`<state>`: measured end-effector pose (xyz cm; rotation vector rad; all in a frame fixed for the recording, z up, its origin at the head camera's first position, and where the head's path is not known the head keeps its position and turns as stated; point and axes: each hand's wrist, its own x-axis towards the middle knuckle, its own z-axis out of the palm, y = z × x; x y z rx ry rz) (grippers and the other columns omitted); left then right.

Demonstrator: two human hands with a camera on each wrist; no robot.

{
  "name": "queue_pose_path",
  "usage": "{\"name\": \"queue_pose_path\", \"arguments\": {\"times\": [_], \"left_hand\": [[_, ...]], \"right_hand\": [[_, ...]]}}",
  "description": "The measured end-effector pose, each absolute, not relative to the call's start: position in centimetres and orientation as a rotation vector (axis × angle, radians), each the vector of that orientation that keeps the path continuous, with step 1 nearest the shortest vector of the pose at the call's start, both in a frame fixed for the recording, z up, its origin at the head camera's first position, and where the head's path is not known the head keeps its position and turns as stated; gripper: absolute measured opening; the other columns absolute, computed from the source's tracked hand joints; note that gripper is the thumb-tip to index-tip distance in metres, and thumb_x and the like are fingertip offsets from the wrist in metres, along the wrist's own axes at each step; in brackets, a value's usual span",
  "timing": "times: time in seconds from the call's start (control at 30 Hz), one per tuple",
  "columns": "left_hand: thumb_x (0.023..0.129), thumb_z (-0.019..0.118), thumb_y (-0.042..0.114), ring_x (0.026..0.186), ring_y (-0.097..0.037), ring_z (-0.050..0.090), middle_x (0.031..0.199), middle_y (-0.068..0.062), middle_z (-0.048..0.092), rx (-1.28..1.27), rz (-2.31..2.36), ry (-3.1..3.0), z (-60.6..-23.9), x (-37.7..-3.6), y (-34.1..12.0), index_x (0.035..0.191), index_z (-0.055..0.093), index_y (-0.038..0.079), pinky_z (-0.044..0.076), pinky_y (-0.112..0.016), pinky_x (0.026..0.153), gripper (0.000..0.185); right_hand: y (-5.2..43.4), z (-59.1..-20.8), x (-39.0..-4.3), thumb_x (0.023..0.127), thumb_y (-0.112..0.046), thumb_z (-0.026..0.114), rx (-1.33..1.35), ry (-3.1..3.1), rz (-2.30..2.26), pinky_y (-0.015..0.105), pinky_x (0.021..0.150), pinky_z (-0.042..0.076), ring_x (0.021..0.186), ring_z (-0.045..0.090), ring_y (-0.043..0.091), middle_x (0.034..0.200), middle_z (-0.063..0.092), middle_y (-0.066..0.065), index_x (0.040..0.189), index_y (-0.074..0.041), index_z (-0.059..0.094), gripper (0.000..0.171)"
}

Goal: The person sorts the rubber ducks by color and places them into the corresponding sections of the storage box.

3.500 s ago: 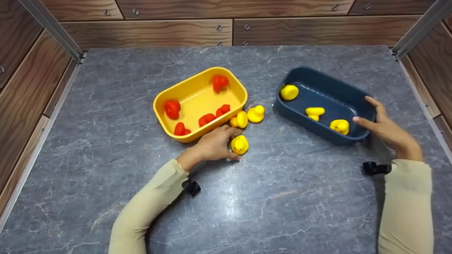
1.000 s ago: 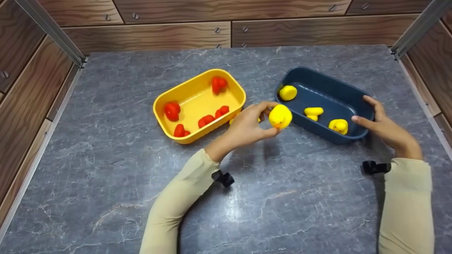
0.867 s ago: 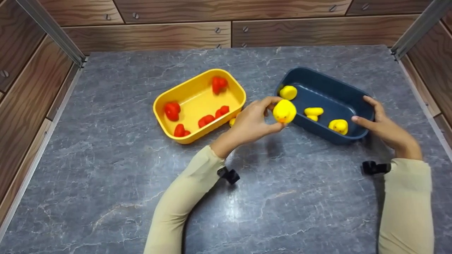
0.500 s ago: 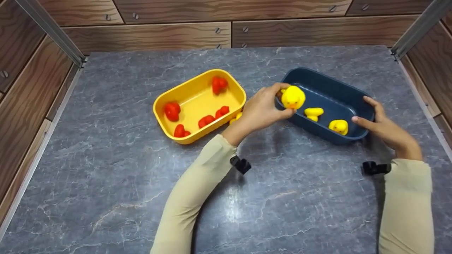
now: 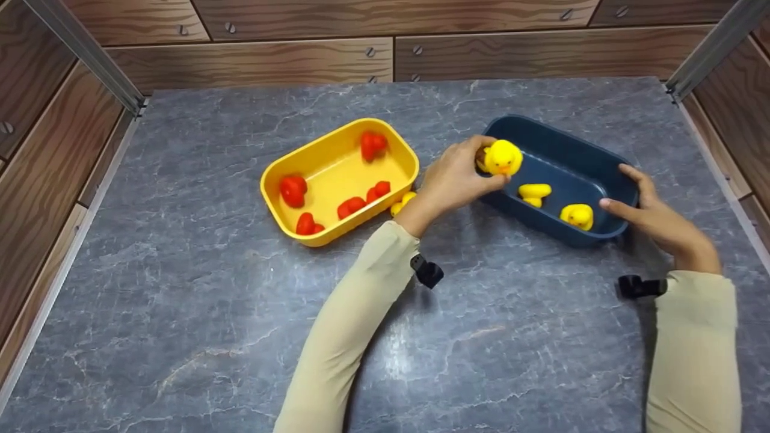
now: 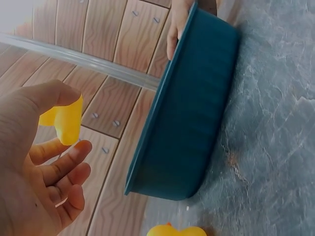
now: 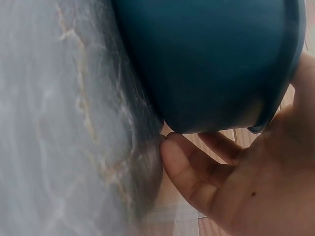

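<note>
My left hand (image 5: 454, 177) pinches a yellow rubber duck (image 5: 503, 157) between thumb and fingers, over the left end of the dark blue bin (image 5: 559, 227). In the left wrist view the held duck (image 6: 69, 120) is above the level of the bin rim. My right hand (image 5: 665, 222) grips the bin's right end, thumb over the rim; the right wrist view shows curled fingers (image 7: 184, 172) against its outside. Inside the bin lie a tipped duck (image 5: 534, 193) and an upright duck (image 5: 577, 216). My left hand covers the bin's left corner.
A yellow bin (image 5: 328, 237) with several red ducks (image 5: 293, 190) stands left of the blue one. Against its right front side sits a yellow duck (image 5: 402, 203), partly behind my left hand. Wood-patterned panels (image 5: 252, 60) border the grey marbled table (image 5: 180, 288).
My left hand has picked up the yellow duck from beside the yellow bin and carried it right and away to the blue bin's left end. My right hand has stayed on the blue bin.
</note>
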<state>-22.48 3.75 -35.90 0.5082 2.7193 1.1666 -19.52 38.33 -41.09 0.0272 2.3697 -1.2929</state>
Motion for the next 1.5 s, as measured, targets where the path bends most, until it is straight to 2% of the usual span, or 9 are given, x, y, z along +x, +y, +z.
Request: {"name": "queue_pose_path", "arguments": {"times": [0.3, 0.5, 0.7, 0.83, 0.93, 1.13, 1.23, 1.4, 1.5], "left_hand": [[0.083, 0.069, 0.048, 0.11, -0.008, 0.052, 0.128, 0.009, 0.058, 0.487, 1.026, 2.786, -36.1, -23.0, 4.8, 0.138, 0.048, 0.025, 0.044, -0.026, 0.091, 0.063], [0.083, 0.069, 0.047, 0.107, -0.009, 0.053, 0.126, 0.008, 0.06, 0.434, 0.981, 2.821, -36.5, -23.7, 5.0, 0.136, 0.05, 0.026, 0.044, -0.027, 0.088, 0.06], [0.083, 0.069, 0.046, 0.108, -0.009, 0.052, 0.125, 0.009, 0.06, 0.413, 0.955, 2.841, -36.5, -24.0, 5.0, 0.136, 0.05, 0.028, 0.044, -0.029, 0.087, 0.059], [0.083, 0.068, 0.047, 0.11, -0.01, 0.052, 0.128, 0.01, 0.06, 0.425, 0.93, 2.86, -36.5, -24.0, 5.1, 0.137, 0.05, 0.028, 0.044, -0.029, 0.087, 0.06], [0.083, 0.068, 0.048, 0.112, -0.01, 0.051, 0.13, 0.009, 0.059, 0.426, 0.927, 2.862, -36.5, -24.0, 5.2, 0.138, 0.049, 0.028, 0.044, -0.029, 0.088, 0.061], [0.084, 0.068, 0.047, 0.11, -0.01, 0.052, 0.129, 0.009, 0.059, 0.44, 0.958, 2.876, -36.4, -24.0, 5.2, 0.138, 0.049, 0.028, 0.044, -0.029, 0.088, 0.061], [0.084, 0.067, 0.048, 0.112, -0.011, 0.051, 0.131, 0.008, 0.058, 0.449, 0.953, 2.885, -36.4, -24.1, 5.2, 0.139, 0.048, 0.028, 0.044, -0.029, 0.088, 0.061], [0.085, 0.067, 0.05, 0.116, -0.011, 0.049, 0.13, 0.007, 0.058, 0.49, 0.958, 2.869, -36.1, -24.1, 4.9, 0.141, 0.045, 0.028, 0.043, -0.027, 0.091, 0.064], [0.086, 0.067, 0.049, 0.115, -0.01, 0.048, 0.126, 0.007, 0.058, 0.519, 1.018, 2.83, -35.7, -24.1, 4.4, 0.142, 0.044, 0.028, 0.042, -0.026, 0.092, 0.064]], "right_hand": [[38.5, -41.1, -19.4, 0.099, -0.04, 0.049, 0.034, 2.383, -1.279, 0.004, 0.094, 0.027, 0.142, -0.003, 0.047, 0.153, -0.03, 0.023, 0.15, -0.037, -0.017, 0.083], [38.4, -41.0, -19.4, 0.099, -0.04, 0.049, 0.042, 2.389, -1.274, 0.012, 0.107, 0.02, 0.141, -0.005, 0.047, 0.153, -0.03, 0.023, 0.15, -0.037, -0.017, 0.083], [38.4, -41.0, -19.3, 0.099, -0.041, 0.049, 0.047, 2.377, -1.275, 0.006, 0.098, 0.026, 0.143, -0.003, 0.045, 0.154, -0.03, 0.021, 0.15, -0.037, -0.018, 0.084], [38.3, -41.0, -19.4, 0.098, -0.042, 0.049, 0.055, 2.377, -1.258, 0.021, 0.113, 0.018, 0.144, -0.007, 0.043, 0.154, -0.031, 0.019, 0.15, -0.035, -0.02, 0.087], [38.2, -41.0, -19.4, 0.098, -0.043, 0.049, 0.064, 2.376, -1.254, 0.035, 0.119, 0.011, 0.144, -0.008, 0.043, 0.154, -0.032, 0.019, 0.15, -0.034, -0.021, 0.088], [38.2, -41.0, -19.4, 0.098, -0.042, 0.05, 0.07, 2.381, -1.27, 0.037, 0.119, 0.008, 0.143, -0.009, 0.044, 0.153, -0.033, 0.019, 0.151, -0.034, -0.019, 0.087], [38.2, -41.0, -19.4, 0.098, -0.042, 0.05, 0.059, 2.386, -1.279, 0.036, 0.119, 0.008, 0.143, -0.01, 0.044, 0.153, -0.033, 0.019, 0.151, -0.034, -0.018, 0.087], [38.3, -41.1, -19.4, 0.098, -0.041, 0.05, 0.047, 2.393, -1.278, 0.016, 0.111, 0.017, 0.143, -0.008, 0.043, 0.154, -0.031, 0.018, 0.151, -0.035, -0.018, 0.086], [38.4, -41.1, -19.4, 0.099, -0.04, 0.049, 0.036, 2.398, -1.272, 0.01, 0.106, 0.02, 0.143, -0.008, 0.043, 0.154, -0.031, 0.019, 0.151, -0.033, -0.018, 0.086]]}}
